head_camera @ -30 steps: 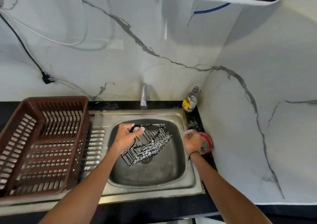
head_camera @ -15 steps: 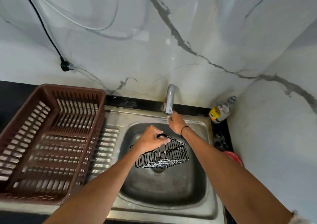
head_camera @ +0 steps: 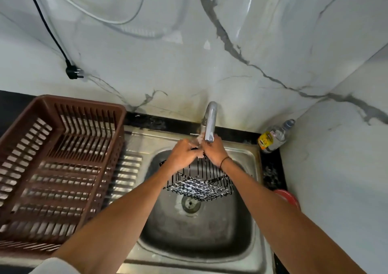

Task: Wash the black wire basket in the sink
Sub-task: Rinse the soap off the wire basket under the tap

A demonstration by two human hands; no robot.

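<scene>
The black wire basket [head_camera: 201,186] hangs tilted over the steel sink [head_camera: 255,227], soap foam on its mesh bottom. My left hand [head_camera: 184,154] grips its top edge. My right hand [head_camera: 215,152] sits against that same edge, right beside the left hand and just under the tap spout [head_camera: 210,124]. Its fingers are hidden, so I cannot tell whether it grips the wire. Water splashes where the two hands meet.
A brown plastic dish rack [head_camera: 56,168] stands on the drainboard to the left. A small bottle [head_camera: 275,136] sits in the back right corner, and a red item [head_camera: 288,197] lies on the counter right of the sink. A black plug [head_camera: 73,73] hangs on the marble wall.
My right hand came from the red item at the sink's right to the tap, then down beside my left hand. The basket rose toward the spout, and water now splashes on the hands.
</scene>
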